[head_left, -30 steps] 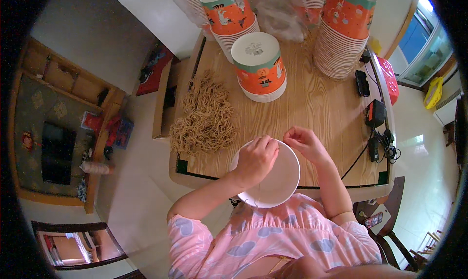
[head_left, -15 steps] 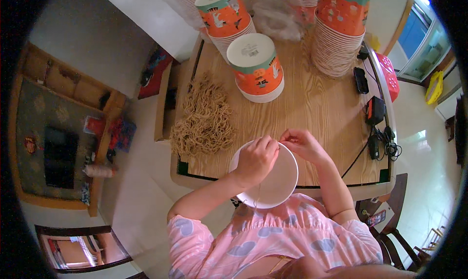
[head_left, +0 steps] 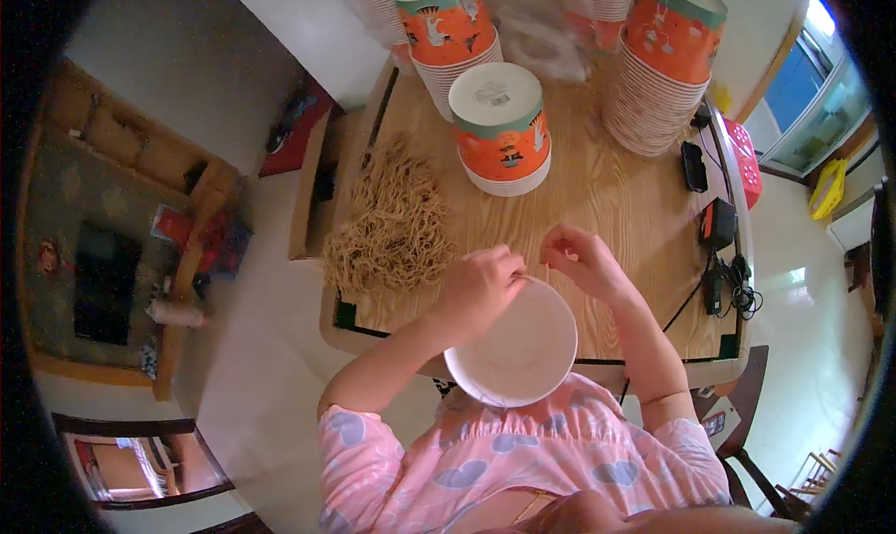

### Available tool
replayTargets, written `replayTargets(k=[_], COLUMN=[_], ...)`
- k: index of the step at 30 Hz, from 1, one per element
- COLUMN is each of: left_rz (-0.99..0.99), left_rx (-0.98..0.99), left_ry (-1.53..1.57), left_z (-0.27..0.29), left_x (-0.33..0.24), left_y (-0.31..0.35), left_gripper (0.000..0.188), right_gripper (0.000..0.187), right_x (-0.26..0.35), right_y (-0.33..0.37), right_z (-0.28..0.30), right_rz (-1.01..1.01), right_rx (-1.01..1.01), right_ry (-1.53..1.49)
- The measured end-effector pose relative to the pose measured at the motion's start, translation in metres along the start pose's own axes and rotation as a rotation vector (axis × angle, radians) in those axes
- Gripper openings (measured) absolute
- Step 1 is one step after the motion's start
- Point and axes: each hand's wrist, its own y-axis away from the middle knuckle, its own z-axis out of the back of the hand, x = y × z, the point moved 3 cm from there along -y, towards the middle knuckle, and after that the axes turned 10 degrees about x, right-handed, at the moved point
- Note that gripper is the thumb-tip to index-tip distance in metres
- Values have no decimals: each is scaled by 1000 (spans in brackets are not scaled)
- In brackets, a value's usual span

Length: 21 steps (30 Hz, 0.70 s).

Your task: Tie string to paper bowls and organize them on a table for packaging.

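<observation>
A white-lined paper bucket (head_left: 513, 352) leans open side up between the table's front edge and my body. My left hand (head_left: 481, 287) is closed at its far rim, fingertips pinched there. Just right of that rim, my right hand (head_left: 583, 261) is raised with its fingers curled and pinched together; whatever they hold is too small to make out. Left of the bucket lies a loose heap of tan string (head_left: 392, 226). Beyond my hands a short stack of orange and green paper buckets (head_left: 502, 142) stands upside down.
Taller bucket stacks stand at the back left (head_left: 443, 39) and back right (head_left: 661, 77). Clear plastic wrapping (head_left: 537, 44) lies between them. A black adapter (head_left: 717, 224) and coiled cables (head_left: 742, 291) line the right side of the wooden table (head_left: 616, 207).
My right hand has moved up and off the rim, opening a gap between my hands. My left hand has shifted slightly left along the rim. The view has turned a little.
</observation>
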Motion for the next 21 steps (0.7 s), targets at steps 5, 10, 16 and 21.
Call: replayTargets(k=[5, 10, 16, 21], left_rz=[164, 140, 275, 249], left_rx=[168, 198, 54, -145], left_ry=[460, 900, 1270, 1429], left_z=[-20, -48, -57, -69], left_x=[44, 60, 57, 60], left_y=[-4, -7, 4, 11], left_gripper=[18, 21, 17, 17], right_gripper=[10, 10, 16, 19], right_x=[20, 35, 27, 42], right_y=[-10, -17, -13, -19], right_z=[-6, -12, -14, -24], right_rz=[4, 27, -106, -149], right_rx=[45, 78, -48, 82], right_ry=[206, 270, 8, 261])
